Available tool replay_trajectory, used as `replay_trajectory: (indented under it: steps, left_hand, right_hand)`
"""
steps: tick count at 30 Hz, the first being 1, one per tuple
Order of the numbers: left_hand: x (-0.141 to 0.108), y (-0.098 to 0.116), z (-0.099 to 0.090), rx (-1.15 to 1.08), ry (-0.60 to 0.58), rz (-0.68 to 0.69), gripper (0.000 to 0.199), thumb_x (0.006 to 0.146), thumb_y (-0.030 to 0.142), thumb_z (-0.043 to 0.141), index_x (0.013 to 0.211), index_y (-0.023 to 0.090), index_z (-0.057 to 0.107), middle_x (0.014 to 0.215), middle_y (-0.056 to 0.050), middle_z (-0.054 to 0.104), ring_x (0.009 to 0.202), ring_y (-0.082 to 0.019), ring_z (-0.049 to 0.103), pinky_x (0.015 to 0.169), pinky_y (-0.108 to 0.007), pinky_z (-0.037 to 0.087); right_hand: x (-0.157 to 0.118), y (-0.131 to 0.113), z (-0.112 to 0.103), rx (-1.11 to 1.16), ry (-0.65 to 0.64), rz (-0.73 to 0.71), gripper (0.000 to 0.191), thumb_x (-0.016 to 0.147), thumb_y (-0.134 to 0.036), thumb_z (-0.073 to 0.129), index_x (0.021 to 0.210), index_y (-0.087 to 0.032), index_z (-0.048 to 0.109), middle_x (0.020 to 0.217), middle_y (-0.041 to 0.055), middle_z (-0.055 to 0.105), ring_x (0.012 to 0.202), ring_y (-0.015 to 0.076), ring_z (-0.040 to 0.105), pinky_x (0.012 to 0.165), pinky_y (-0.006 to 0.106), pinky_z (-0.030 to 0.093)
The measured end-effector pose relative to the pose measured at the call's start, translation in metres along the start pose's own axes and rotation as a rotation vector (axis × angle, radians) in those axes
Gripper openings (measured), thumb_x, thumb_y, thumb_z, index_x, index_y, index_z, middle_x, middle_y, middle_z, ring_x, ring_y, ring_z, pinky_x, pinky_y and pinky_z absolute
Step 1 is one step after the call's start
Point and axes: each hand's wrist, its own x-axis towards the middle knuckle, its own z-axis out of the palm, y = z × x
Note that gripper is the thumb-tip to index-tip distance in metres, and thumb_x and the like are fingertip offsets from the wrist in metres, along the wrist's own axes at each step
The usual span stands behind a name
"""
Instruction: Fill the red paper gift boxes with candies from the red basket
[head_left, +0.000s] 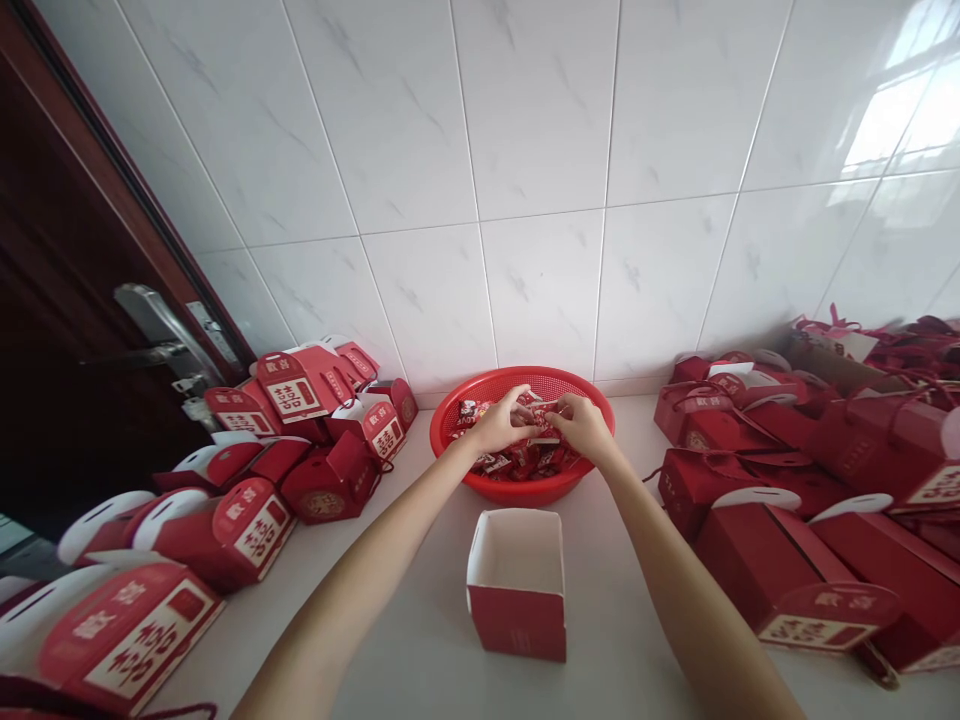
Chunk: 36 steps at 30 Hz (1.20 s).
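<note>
A red plastic basket (523, 492) stands against the tiled wall, with many small red wrapped candies (517, 462) inside. Over it, my left hand (506, 422) has its fingers curled round candy packets. Beside it my right hand (579, 424) pinches the edge of a red wrapped candy (544, 418) between thumb and fingers. Both hands nearly meet at this candy. In front of the basket, between my forearms, a red box (517, 622) with white inner walls stands open at the top; its bottom is hidden.
Red gift boxes (259, 530) are piled on the left of the white table (420, 640). More red boxes (780, 570) crowd the right side, some with handles and cords. A dark door (75, 250) with a metal handle is at the far left.
</note>
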Motion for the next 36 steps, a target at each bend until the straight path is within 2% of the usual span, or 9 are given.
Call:
replay_trajectory:
  steps: [2, 4, 6, 8, 12, 17, 22, 29, 36]
  left_hand:
    - [-0.001, 0.003, 0.0, 0.095, -0.027, -0.014, 0.056, 0.086, 0.016, 0.062, 0.14, 0.02, 0.048, 0.11, -0.009, 0.074, 0.104, -0.023, 0.071, 0.087, -0.034, 0.057]
    - [-0.001, 0.005, 0.001, 0.198, -0.099, -0.022, 0.033, 0.08, 0.015, 0.064, 0.112, 0.02, 0.065, 0.095, -0.006, 0.074, 0.094, -0.026, 0.072, 0.083, -0.034, 0.055]
    - [-0.001, 0.006, 0.003, 0.291, -0.194, -0.032, 0.008, 0.073, 0.016, 0.067, 0.079, 0.021, 0.065, 0.078, -0.004, 0.071, 0.08, -0.026, 0.071, 0.075, -0.033, 0.053]
    - [0.0, 0.008, 0.005, 0.365, -0.262, -0.049, 0.013, 0.069, 0.018, 0.068, 0.064, 0.021, 0.056, 0.069, -0.003, 0.066, 0.072, -0.027, 0.069, 0.068, -0.033, 0.051]
    - [0.003, 0.009, 0.008, 0.452, -0.312, -0.076, 0.021, 0.063, 0.025, 0.074, 0.075, 0.023, 0.057, 0.083, -0.006, 0.07, 0.08, -0.031, 0.069, 0.066, -0.034, 0.049]
    - [0.005, 0.01, 0.009, 0.473, -0.362, -0.107, 0.055, 0.051, 0.023, 0.08, 0.103, 0.024, 0.061, 0.102, -0.01, 0.073, 0.095, -0.036, 0.069, 0.069, -0.035, 0.052]
    - [0.007, 0.009, 0.012, 0.469, -0.353, -0.111, 0.068, 0.054, 0.026, 0.08, 0.118, 0.022, 0.059, 0.105, -0.012, 0.073, 0.104, -0.039, 0.068, 0.078, -0.038, 0.052]
    - [0.007, 0.006, 0.01, 0.351, -0.21, -0.114, 0.047, 0.066, 0.017, 0.068, 0.112, 0.02, 0.063, 0.101, -0.011, 0.075, 0.094, -0.033, 0.071, 0.079, -0.036, 0.052]
    - [0.006, -0.007, -0.007, 0.043, 0.011, -0.055, 0.012, 0.079, 0.029, 0.065, 0.084, 0.018, 0.067, 0.09, -0.004, 0.076, 0.087, -0.025, 0.07, 0.076, -0.031, 0.052]
  right_hand:
    - [0.0, -0.001, 0.0, -0.002, 0.051, 0.04, 0.007, 0.086, -0.024, 0.057, 0.082, -0.019, 0.061, 0.078, 0.0031, 0.07, 0.073, 0.0177, 0.064, 0.061, 0.025, 0.044]
    - [0.0, -0.002, 0.0, -0.006, 0.09, 0.073, 0.007, 0.088, -0.025, 0.056, 0.087, -0.019, 0.06, 0.082, 0.0042, 0.071, 0.074, 0.0182, 0.065, 0.064, 0.026, 0.046]
    - [0.0, -0.003, 0.0, -0.011, 0.109, 0.091, 0.006, 0.087, -0.024, 0.056, 0.087, -0.019, 0.059, 0.084, 0.0047, 0.071, 0.076, 0.0186, 0.065, 0.066, 0.027, 0.046]
    - [-0.001, -0.004, 0.0, -0.015, 0.114, 0.091, 0.002, 0.085, -0.021, 0.057, 0.084, -0.019, 0.058, 0.085, 0.0048, 0.071, 0.078, 0.0186, 0.065, 0.068, 0.027, 0.046]
    - [-0.001, -0.002, 0.001, -0.023, 0.114, 0.076, 0.005, 0.083, -0.019, 0.059, 0.078, -0.02, 0.057, 0.084, 0.0041, 0.071, 0.08, 0.0182, 0.064, 0.069, 0.027, 0.045]
    - [0.001, 0.0, 0.003, -0.03, 0.109, 0.079, 0.005, 0.083, -0.019, 0.06, 0.078, -0.02, 0.058, 0.083, 0.0038, 0.071, 0.078, 0.018, 0.063, 0.069, 0.027, 0.045]
    - [0.001, -0.002, 0.003, -0.025, 0.098, 0.092, 0.005, 0.083, -0.018, 0.061, 0.08, -0.02, 0.057, 0.086, 0.0048, 0.071, 0.08, 0.0186, 0.065, 0.068, 0.027, 0.045]
    - [-0.002, -0.005, -0.001, -0.001, 0.093, 0.091, 0.004, 0.084, -0.019, 0.059, 0.081, -0.02, 0.057, 0.087, 0.0048, 0.071, 0.082, 0.0187, 0.065, 0.069, 0.027, 0.045]
    - [0.0, -0.003, 0.0, 0.033, 0.123, 0.1, 0.002, 0.085, -0.02, 0.057, 0.085, -0.019, 0.058, 0.089, 0.0059, 0.072, 0.081, 0.0196, 0.066, 0.069, 0.029, 0.047]
